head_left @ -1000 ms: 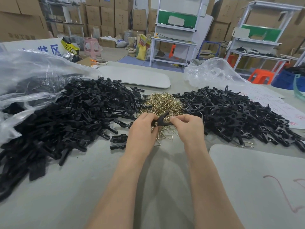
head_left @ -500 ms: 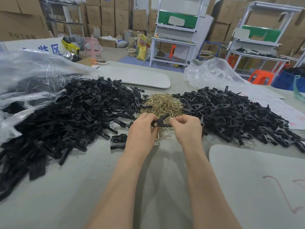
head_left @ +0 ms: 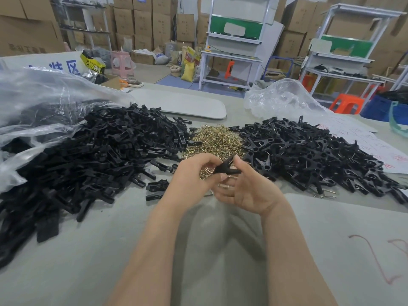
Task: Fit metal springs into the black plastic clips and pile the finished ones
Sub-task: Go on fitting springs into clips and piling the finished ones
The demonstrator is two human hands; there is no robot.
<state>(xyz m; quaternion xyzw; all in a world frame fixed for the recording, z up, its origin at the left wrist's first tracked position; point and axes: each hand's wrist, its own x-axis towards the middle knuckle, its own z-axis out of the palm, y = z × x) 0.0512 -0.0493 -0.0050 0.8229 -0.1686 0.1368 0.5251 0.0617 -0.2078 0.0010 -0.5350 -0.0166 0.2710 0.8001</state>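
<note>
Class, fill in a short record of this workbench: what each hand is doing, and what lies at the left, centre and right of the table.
Left hand: pinches one black plastic clip
Right hand: palm up, thumb on the same clip
Left: left heap of black plastic clips, partly under a clear plastic bag
Centre: pile of brass-coloured metal springs
Right: right heap of black plastic clips, metal wires showing
Surface: grey table

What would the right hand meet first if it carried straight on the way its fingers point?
Probably the left hand: the right hand points leftward at it, with only the black clip they both pinch between them. Depth is unclear.
</note>
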